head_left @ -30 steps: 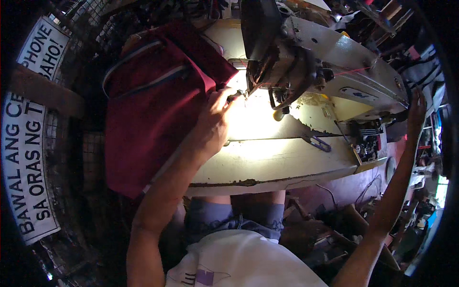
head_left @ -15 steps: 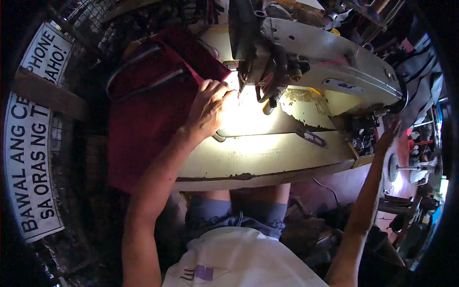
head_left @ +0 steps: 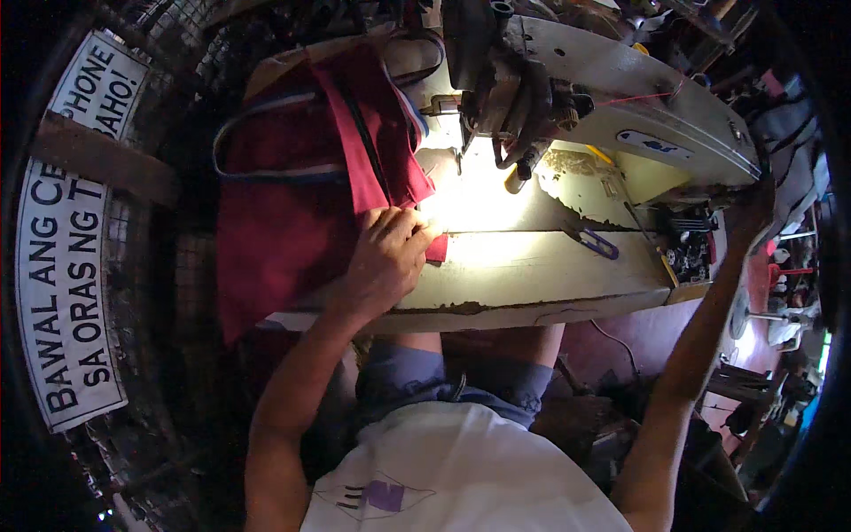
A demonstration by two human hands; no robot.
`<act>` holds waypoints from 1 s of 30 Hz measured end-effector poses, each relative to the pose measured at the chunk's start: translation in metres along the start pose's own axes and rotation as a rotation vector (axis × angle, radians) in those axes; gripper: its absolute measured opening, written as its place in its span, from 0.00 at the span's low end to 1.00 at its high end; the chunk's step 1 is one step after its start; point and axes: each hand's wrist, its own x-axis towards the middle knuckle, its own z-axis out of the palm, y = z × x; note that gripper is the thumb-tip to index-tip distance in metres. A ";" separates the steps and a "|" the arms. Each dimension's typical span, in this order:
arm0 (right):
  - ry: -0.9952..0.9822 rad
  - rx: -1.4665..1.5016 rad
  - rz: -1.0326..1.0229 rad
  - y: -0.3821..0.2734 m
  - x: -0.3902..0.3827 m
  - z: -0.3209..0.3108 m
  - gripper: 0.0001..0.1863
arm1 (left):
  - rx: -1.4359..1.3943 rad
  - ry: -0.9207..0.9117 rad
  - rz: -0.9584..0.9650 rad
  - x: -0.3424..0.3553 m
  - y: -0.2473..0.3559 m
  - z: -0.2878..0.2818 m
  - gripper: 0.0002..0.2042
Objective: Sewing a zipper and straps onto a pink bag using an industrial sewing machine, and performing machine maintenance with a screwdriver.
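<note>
Left hand (head_left: 390,250), just left of centre: fingers closed on red cloth (head_left: 284,244), which spreads centre-left. Right hand (head_left: 752,208), frame right, by sewing machine (head_left: 612,73) end; grip too dark to tell.

1. Sign (head_left: 73,293), white, long, black-edged, at the far left. Black capitals in two rows, turned sideways, large and clear enough to read. A wooden board (head_left: 102,158) crosses it and covers some letters; the lettering shows in two parts, the longer below the board, the shorter above.
2. Badge (head_left: 654,144), pale, elongated, with dark blue marking, on the side of the sewing machine (head_left: 612,75). Marking too small to read.
3. Print (head_left: 384,496), purple block with dark bars and thin outline, on the white shirt (head_left: 470,465). Whether the bars are letters cannot be told.
</note>
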 end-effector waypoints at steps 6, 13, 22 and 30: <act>0.097 -0.125 -0.079 -0.052 -0.055 -0.016 0.19 | 0.017 0.028 -0.066 0.019 0.021 -0.005 0.10; -0.644 0.059 -0.211 -0.234 -0.179 -0.014 0.22 | 0.129 -0.072 -0.192 0.037 0.033 0.008 0.09; -0.627 0.034 -0.369 -0.262 -0.170 0.012 0.16 | -0.232 0.149 -0.230 0.068 0.019 0.032 0.04; -0.836 0.410 0.132 -0.342 -0.202 0.015 0.11 | -0.408 0.238 -0.435 0.050 0.011 0.042 0.08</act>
